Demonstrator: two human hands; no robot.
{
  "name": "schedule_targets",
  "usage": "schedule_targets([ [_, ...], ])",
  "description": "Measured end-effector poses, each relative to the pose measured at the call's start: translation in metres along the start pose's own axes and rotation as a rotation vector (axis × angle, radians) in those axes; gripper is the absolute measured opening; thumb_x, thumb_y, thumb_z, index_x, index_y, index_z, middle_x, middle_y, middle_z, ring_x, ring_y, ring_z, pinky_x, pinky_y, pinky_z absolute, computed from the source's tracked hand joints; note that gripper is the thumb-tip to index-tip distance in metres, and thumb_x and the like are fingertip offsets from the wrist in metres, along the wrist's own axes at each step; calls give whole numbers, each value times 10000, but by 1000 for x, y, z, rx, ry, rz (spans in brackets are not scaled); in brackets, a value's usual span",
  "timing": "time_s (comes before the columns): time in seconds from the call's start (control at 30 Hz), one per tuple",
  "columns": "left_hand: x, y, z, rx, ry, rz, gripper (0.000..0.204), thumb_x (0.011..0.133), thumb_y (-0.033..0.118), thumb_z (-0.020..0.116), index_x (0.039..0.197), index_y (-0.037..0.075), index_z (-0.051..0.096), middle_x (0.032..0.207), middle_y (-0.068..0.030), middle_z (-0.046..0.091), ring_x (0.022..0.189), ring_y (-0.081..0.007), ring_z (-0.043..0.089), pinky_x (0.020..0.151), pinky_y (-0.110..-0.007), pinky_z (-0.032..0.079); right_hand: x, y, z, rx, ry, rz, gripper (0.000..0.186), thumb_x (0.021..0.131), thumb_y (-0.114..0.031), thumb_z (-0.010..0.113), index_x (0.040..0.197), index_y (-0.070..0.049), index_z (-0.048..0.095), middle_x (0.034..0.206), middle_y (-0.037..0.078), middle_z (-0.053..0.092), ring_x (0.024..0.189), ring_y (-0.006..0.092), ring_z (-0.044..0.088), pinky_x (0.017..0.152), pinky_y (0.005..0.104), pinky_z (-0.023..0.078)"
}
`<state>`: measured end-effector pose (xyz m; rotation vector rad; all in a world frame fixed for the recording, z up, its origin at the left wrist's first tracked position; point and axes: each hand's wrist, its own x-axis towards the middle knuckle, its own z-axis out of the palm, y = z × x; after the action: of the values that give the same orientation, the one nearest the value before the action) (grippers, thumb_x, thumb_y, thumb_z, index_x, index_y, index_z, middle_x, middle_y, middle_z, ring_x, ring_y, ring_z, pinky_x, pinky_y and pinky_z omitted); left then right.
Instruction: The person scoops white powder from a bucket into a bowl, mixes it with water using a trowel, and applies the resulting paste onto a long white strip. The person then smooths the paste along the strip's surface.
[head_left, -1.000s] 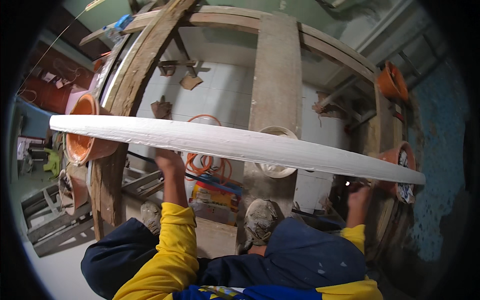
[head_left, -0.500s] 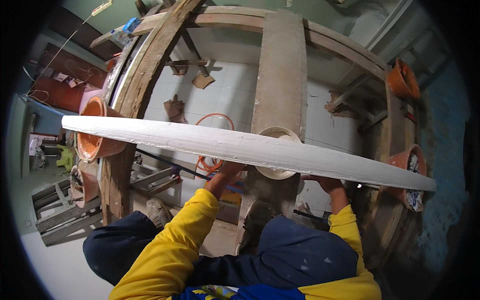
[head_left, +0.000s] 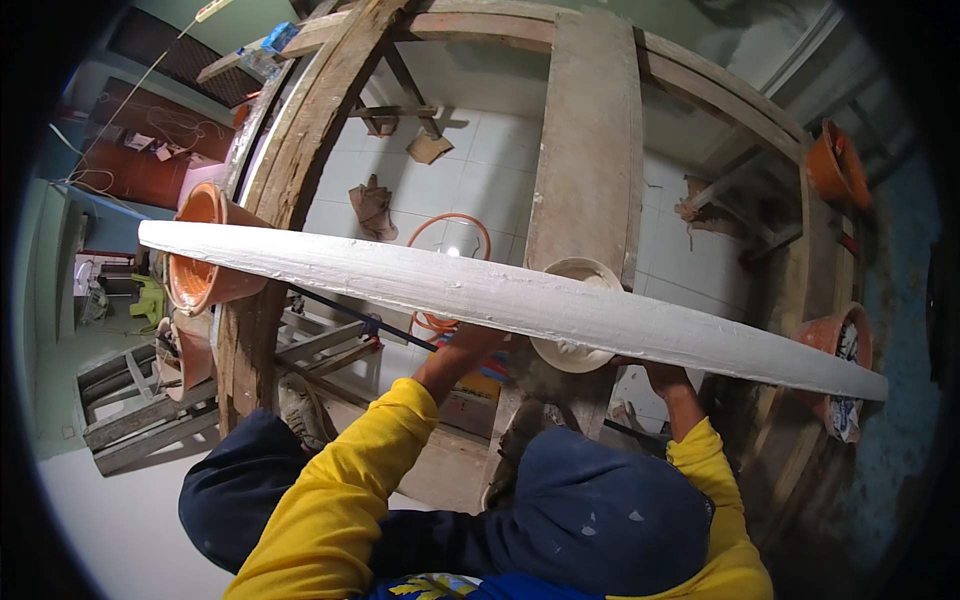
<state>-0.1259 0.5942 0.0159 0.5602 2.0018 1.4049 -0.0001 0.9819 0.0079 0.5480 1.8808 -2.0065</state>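
Note:
A long white plaster-coated strip (head_left: 440, 285) stretches across in front of me, its right end lower in the picture than its left. My left hand (head_left: 480, 340) reaches under its near edge left of the middle. To the right, my right hand (head_left: 665, 375) also holds the strip from below. Most fingers of both hands are hidden beneath it. A pale round basin (head_left: 575, 356) with white paste stands on a plank (head_left: 590, 150), partly covered by the strip. Between the hands, the basin's near rim shows.
Orange buckets stand at the left (head_left: 240, 270), near the strip's right end (head_left: 815, 335) and at the far right (head_left: 835, 165). Timber beams (head_left: 300, 140) frame the scaffold. Below are a tiled floor (head_left: 470, 160), an orange hose (head_left: 485, 235) and a wooden ladder-like frame (head_left: 150, 410).
The whole view has shifted right and turned slightly. Both hands remain under the strip, which keeps about the same place over the basin and buckets.

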Motion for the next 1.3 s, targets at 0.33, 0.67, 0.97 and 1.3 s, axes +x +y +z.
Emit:
schedule_targets([
  [0.33,-11,49,-29,-651,-125,-350,306,1003,135,720,1271,8,645,1235,-100,684,1076,-195,671,920,-371,621,-17,-5,38,-543,203,-133,431,1123,-289,579,1483,-53,571,1444,144,615,1205,263,681,830,432,673],
  [0.67,-169,26,-188,-604,-136,-385,592,932,109,740,1494,2,588,1435,-104,649,1292,-238,649,1073,-426,597,-32,-103,246,-161,-281,108,400,1174,-256,471,1439,38,408,1288,208,618,1041,238,726,766,346,672],
  [0.97,-358,78,-315,-719,354,-689,549,934,108,719,1465,14,621,1347,-84,701,1248,-187,666,1031,-418,609,4,-225,459,-119,-810,384,494,1141,-191,566,1487,21,285,1336,189,560,1054,190,699,856,344,667],
  [1.3,-499,-83,-404,-926,795,-506,202,929,113,653,1106,24,690,1039,-72,704,945,-181,720,920,-419,659,85,-205,695,-377,-933,100,526,1092,-219,637,1487,68,442,1316,186,666,1121,208,725,923,332,610],
])
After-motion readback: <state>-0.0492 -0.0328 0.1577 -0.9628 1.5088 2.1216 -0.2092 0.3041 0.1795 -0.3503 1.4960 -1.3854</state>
